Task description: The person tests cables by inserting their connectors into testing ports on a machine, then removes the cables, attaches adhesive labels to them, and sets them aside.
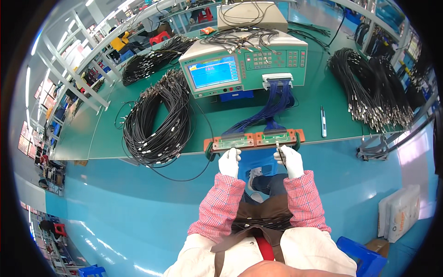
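Observation:
My left hand (230, 161), in a white glove, is closed in a pinch at the front edge of the left half of an orange-brown test fixture (252, 140). What its fingers hold, if anything, is too small to make out. My right hand (290, 161), also gloved, pinches a thin black cable (282, 156) whose light-coloured end points up at the fixture's right half; contact there cannot be made out. Blue wires (270, 108) run from the fixture's two green boards back to a green and white tester (244, 62) with a lit blue screen.
A large coil of black cables (157, 122) lies left of the fixture, one loop hanging past the table edge. More black cable bundles (369, 87) drape at the right. Blue-handled tweezers (323, 122) lie on the green table (309, 104). Several cables rest across my lap.

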Available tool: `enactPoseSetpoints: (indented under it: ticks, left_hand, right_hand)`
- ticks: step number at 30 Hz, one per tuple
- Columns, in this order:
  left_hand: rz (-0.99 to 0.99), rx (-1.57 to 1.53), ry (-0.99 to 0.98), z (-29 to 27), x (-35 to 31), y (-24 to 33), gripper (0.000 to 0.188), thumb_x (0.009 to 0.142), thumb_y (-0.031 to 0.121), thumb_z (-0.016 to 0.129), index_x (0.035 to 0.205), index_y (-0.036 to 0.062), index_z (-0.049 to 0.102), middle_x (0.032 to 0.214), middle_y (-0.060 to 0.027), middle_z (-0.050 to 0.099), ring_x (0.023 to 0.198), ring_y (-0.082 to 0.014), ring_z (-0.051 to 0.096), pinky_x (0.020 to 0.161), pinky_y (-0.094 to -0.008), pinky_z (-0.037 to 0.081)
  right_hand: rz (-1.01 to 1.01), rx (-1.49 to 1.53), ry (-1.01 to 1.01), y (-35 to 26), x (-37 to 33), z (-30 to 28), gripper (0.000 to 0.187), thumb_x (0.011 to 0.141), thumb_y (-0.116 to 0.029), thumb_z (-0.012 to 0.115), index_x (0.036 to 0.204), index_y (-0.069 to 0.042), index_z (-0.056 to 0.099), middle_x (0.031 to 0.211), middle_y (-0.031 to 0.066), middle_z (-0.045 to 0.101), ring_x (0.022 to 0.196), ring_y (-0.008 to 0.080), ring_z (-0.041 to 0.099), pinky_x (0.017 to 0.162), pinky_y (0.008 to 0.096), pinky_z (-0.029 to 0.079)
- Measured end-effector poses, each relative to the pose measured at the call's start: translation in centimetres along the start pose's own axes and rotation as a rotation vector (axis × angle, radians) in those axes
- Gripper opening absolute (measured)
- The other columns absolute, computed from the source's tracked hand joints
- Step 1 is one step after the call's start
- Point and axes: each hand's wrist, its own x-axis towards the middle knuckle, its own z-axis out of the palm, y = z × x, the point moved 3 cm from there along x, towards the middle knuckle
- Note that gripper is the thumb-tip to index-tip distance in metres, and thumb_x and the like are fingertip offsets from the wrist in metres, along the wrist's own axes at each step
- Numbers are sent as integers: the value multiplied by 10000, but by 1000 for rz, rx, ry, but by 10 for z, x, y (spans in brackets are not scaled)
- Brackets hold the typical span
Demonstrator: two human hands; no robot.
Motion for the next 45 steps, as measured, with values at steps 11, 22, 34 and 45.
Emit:
enactPoseSetpoints:
  ticks: [11, 22, 34, 45]
  left_hand:
    - [14, 44, -1, 8, 0, 3, 275, 873, 218, 475, 868, -12, 627, 651, 5, 523, 499, -43, 402, 439, -192, 355]
    - [-71, -194, -62, -59, -14, -47, 339, 908, 289, 483, 1033, -11, 578, 786, -24, 572, 642, -67, 496, 582, -197, 416]
    - [1, -53, 86, -69, -38, -31, 306, 915, 244, 461, 1061, -9, 553, 803, -17, 544, 634, -55, 460, 579, -190, 405]
    - [-19, -74, 70, -69, -38, -32, 308, 911, 226, 469, 1079, -24, 538, 803, -22, 540, 633, -53, 456, 577, -187, 404]
  right_hand:
    - [-40, 4, 28, -6, 4, 10, 264, 816, -247, 570, 843, 6, 640, 698, 85, 635, 596, 151, 601, 569, 252, 472]
    - [-65, 157, 1, 8, -5, 1, 238, 828, -236, 598, 755, -13, 640, 629, 51, 616, 544, 124, 580, 526, 234, 456]
    - [-46, 127, 28, 1, 3, 14, 232, 817, -228, 582, 735, -17, 635, 608, 58, 611, 522, 139, 580, 512, 242, 456]
    - [-58, 164, 96, -1, 3, 22, 189, 786, -182, 578, 726, -11, 632, 600, 59, 605, 513, 129, 573, 505, 239, 460]
